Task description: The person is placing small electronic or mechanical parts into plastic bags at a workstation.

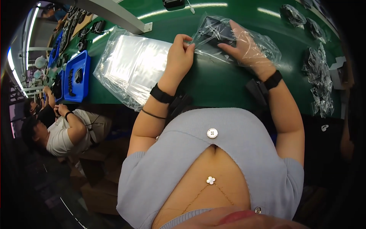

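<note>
My left hand is closed, with thumb and index finger pinching the edge of a clear plastic bag. In the bag lies a black boxy object, its exact kind hard to make out through the shiny film. My right hand grips the object's right end, thumb on the near side and fingers on the far side. Film spreads around this hand as far as the wrist; it looks to be inside the bag. Beside my left forearm lies a stack of flat clear bags.
A green table carries it all. At the right lie several bagged black items and a white box. A metal post stands behind the bag stack. Left are a blue tray with black parts and a seated co-worker.
</note>
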